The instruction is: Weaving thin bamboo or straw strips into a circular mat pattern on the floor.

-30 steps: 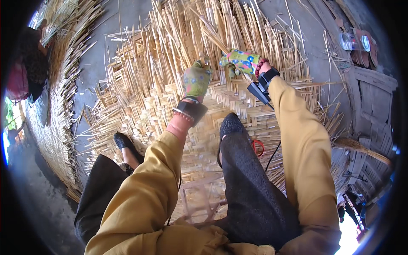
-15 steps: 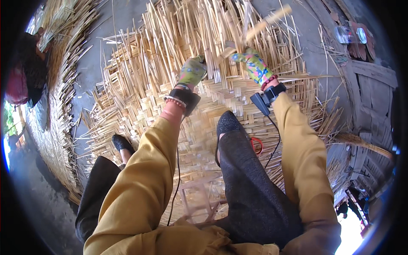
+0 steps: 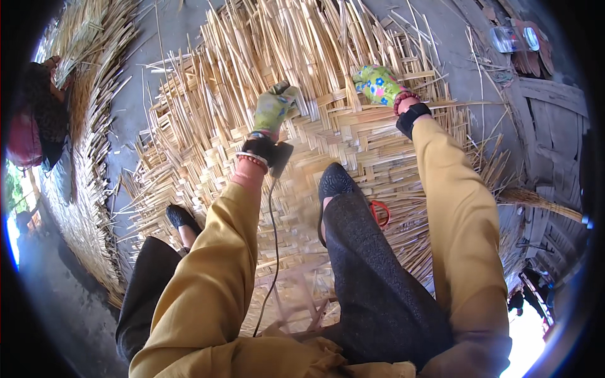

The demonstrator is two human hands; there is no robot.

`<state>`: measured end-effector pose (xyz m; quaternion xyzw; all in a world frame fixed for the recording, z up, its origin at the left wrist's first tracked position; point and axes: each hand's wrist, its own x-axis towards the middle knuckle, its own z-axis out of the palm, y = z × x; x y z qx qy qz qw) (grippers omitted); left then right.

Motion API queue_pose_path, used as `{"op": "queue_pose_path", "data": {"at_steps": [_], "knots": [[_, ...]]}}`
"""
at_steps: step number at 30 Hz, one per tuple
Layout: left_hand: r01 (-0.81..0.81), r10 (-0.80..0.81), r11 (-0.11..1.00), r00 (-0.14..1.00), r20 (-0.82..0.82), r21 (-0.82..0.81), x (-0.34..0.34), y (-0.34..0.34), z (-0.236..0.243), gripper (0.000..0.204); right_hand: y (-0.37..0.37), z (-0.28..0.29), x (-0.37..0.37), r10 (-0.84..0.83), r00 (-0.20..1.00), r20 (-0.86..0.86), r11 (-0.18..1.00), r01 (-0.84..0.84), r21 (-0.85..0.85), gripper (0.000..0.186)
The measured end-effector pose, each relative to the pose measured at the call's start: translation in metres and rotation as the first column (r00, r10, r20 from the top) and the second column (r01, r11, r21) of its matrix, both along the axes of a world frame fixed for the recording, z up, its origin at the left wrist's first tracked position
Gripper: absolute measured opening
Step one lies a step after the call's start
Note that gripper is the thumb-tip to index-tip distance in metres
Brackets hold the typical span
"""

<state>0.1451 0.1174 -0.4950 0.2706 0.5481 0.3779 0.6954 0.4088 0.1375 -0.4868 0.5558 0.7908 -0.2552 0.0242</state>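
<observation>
A woven mat of pale, split reed strips point(image 3: 340, 142) spreads beneath me, its long loose ends fanning out at the far side. My left hand point(image 3: 275, 110), in a green patterned glove, rests over the upright strips left of the middle. Its fingers are curled, and what they hold, if anything, is hidden. Farther right, my right hand point(image 3: 380, 86), in a flowered glove, has its fingers closed at a crosswise reed strip point(image 3: 419, 75) that runs under it toward the weave. Beside its fingertips stand several upright strips point(image 3: 348, 63).
My dark shoe point(image 3: 338, 181) stands on the mat, near a red ring-shaped handle point(image 3: 380, 213). A straw broom point(image 3: 542, 205) lies at the right, below a clear plastic bottle point(image 3: 507, 39). Another reed mat point(image 3: 94, 145) lies left, beside a person point(image 3: 47, 107).
The broad strip that slanted up past my right hand is lowered crosswise among the uprights. My right hand has turned and come down onto the mat; my left hand has shifted slightly left.
</observation>
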Motion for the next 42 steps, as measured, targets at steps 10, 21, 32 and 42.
{"op": "queue_pose_path", "data": {"at_steps": [10, 21, 32, 42], "knots": [[0.626, -0.072, 0.770, -0.107, -0.992, -0.123, 0.003, -0.062, 0.022, 0.078, -0.028, -0.039, 0.008, -0.149, 0.986, -0.077, 0.986, 0.154, 0.065, 0.029], [0.717, -0.265, 0.653, -0.084, -0.960, -0.243, -0.007, -0.067, 0.021, 0.069, -0.040, -0.004, -0.010, -0.434, 0.721, -0.541, 0.899, 0.387, -0.205, 0.054], [0.713, -0.254, 0.666, -0.056, -0.966, -0.217, -0.009, -0.069, 0.015, 0.070, -0.033, -0.001, -0.036, -0.485, 0.873, -0.043, 0.874, 0.486, 0.007, 0.043], [0.661, -0.384, 0.693, 0.001, -0.923, -0.288, 0.001, -0.073, 0.019, 0.064, -0.021, -0.024, -0.040, -0.426, 0.905, -0.008, 0.904, 0.425, -0.052, 0.037]]}}
